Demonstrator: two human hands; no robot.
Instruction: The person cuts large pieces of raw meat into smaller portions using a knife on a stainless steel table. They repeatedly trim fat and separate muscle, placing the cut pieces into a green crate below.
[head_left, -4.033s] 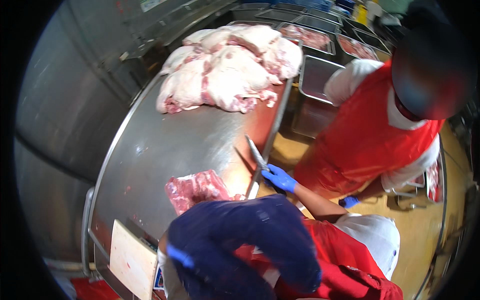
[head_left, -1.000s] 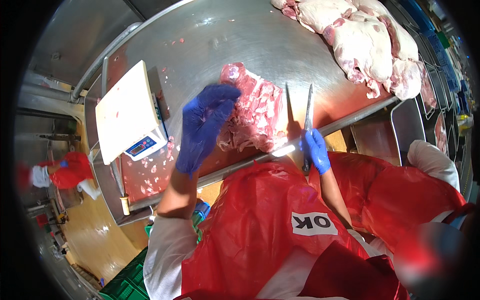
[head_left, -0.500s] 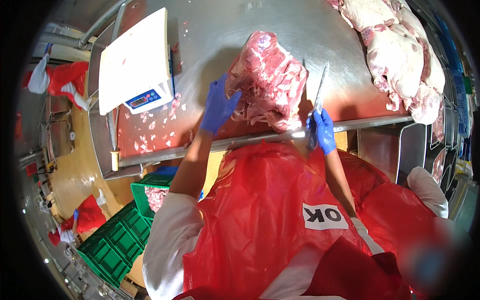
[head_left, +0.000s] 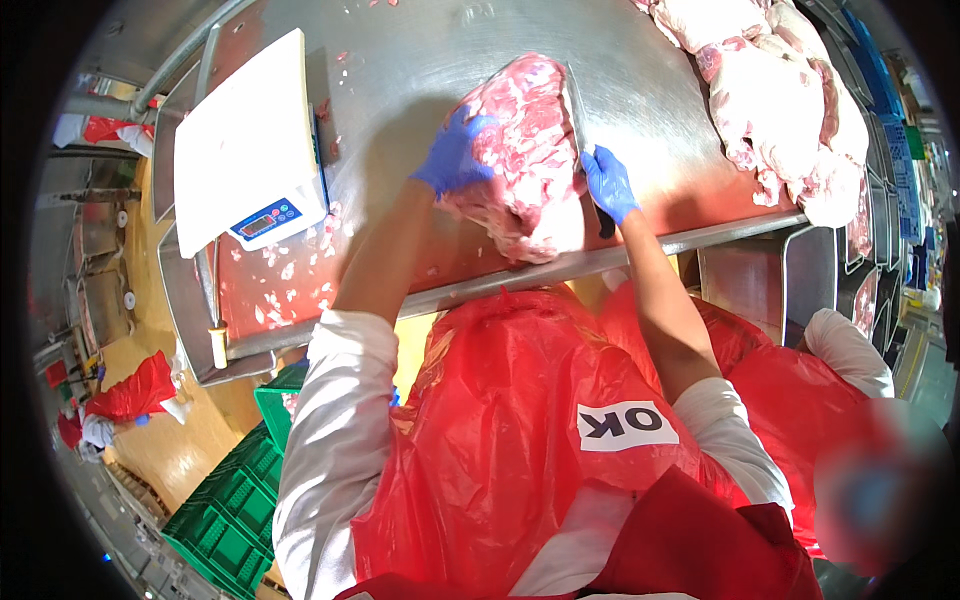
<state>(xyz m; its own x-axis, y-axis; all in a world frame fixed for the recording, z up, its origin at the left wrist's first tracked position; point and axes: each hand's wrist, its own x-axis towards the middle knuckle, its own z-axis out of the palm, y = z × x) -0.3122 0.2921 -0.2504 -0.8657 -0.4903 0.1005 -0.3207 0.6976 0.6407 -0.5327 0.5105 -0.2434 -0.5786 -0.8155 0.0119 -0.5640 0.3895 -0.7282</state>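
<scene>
A large piece of raw boned meat stands tilted near the front edge of the steel table. My left hand, in a blue glove, grips its left side with the fingers bent over the top. In my blue-gloved right hand is a knife, its handle partly hidden by the fingers. The blade points away from me and lies along the meat's right side; whether it touches cannot be made out.
A scale with a white board stands at the left amid meat scraps. A honing steel hangs at the table's left end. Uncut meat is piled far right. Green crates stand lower left; a co-worker's red apron is close on my right.
My right hand has brought the knife left against the meat's right side. The left hand has shifted further over the meat, which now sits turned and tipped up.
</scene>
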